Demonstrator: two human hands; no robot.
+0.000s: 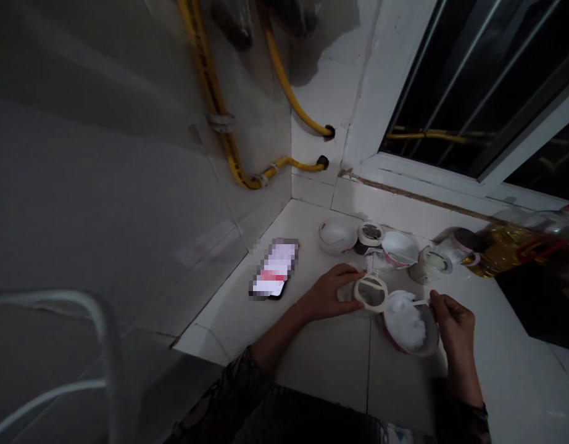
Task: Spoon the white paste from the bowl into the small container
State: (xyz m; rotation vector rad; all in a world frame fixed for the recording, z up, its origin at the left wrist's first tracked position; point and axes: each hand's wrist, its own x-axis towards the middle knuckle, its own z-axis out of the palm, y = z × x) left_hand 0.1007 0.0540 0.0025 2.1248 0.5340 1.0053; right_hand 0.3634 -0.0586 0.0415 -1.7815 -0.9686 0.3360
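My left hand [329,293] is wrapped round a small clear jar [371,292] with a pale rim, thumb and fingers on opposite sides. Just right of the jar stands a bowl [411,351] holding a heap of white powder [405,320]. In my right hand [455,320], closed in a pinch, is the handle of a small white spoon [419,303] that reaches over the bowl's far side. Whether the spoon carries powder is too small to tell. What the jar holds is dim.
Behind stand a white bowl [336,237], a dark-filled jar [370,237], another bowl [400,248] and a pale-lidded jar [430,265]. Oil bottles [502,243] stand at right, beside a black box [534,302]. A lit phone [274,268] lies left. Yellow hoses [229,145] run along the wall.
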